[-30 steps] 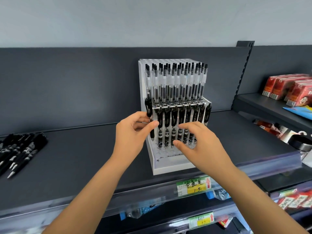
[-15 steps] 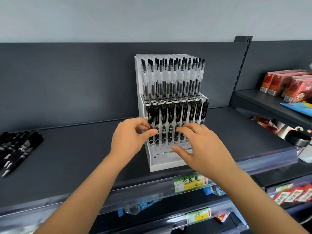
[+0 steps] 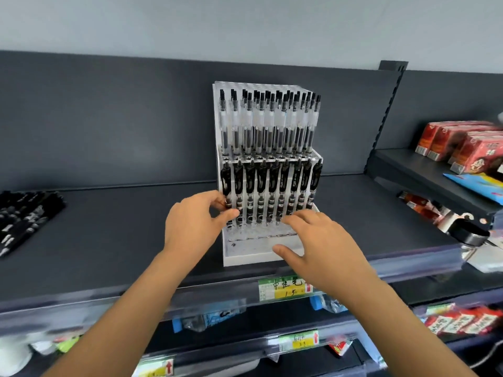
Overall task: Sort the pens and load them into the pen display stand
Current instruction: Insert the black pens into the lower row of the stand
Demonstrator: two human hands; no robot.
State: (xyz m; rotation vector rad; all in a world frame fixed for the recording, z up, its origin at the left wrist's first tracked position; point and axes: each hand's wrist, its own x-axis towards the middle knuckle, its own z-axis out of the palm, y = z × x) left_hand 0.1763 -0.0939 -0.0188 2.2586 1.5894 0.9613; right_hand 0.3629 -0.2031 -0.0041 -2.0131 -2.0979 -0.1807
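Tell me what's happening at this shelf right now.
A person is loading a white pen display stand on a dark shop shelf. Their left hand pinches the leftmost black pen in the lower row. The right hand is spread open, with its fingers at the lower ends of the pens further right. Clear pens fill the upper tier, and a pile of loose black pens lies at the shelf's far left.

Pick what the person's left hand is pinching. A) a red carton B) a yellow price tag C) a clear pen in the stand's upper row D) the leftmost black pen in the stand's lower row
D: the left hand pinches the leftmost black pen in the lower row of the display stand.
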